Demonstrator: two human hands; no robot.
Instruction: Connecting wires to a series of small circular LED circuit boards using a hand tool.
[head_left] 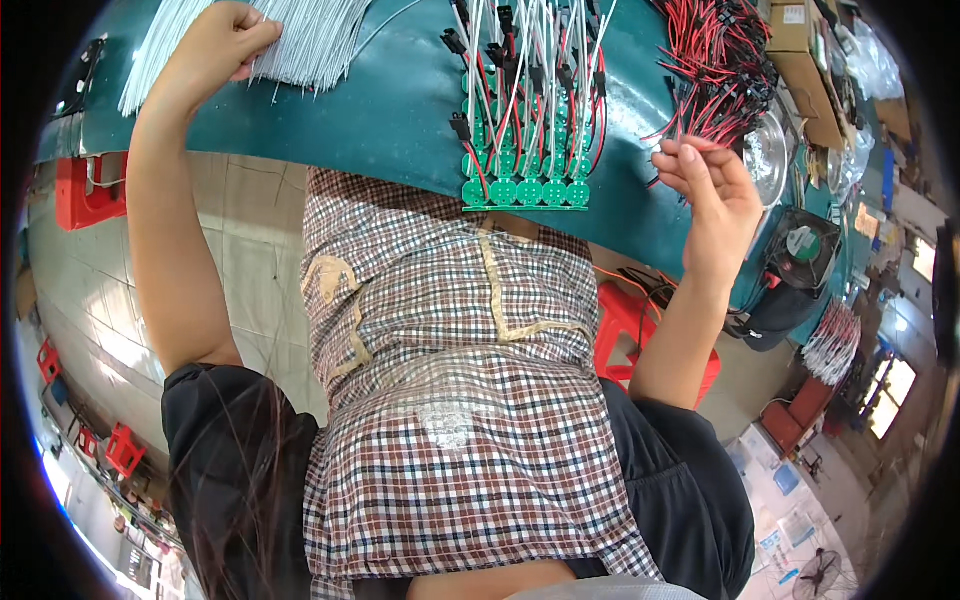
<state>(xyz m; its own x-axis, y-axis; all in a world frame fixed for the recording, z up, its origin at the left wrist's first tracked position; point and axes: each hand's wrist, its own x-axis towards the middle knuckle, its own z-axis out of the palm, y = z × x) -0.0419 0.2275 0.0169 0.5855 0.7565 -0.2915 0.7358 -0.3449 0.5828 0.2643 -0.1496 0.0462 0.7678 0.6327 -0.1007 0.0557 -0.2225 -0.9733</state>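
Observation:
At the upper left my left hand (222, 50) is closed, fingers curled down over a thick bundle of thin white wires (310, 45). Whether a wire is between its fingertips is hidden. My right hand (712, 190) is pinched closed at the near edge of a heap of red and black wires with black connectors (715, 75). What its fingertips hold is too small to make out. Between the hands lies a panel of joined green circuit boards (528, 192), with white, red and black wires and black connectors standing up from it.
A green mat (370, 135) covers the table. Right of the heap are a round metal dish (768, 160) and a cardboard box (800, 75). A black fan (803, 248) sits at the right edge. Red stools (88, 195) stand below the table on both sides.

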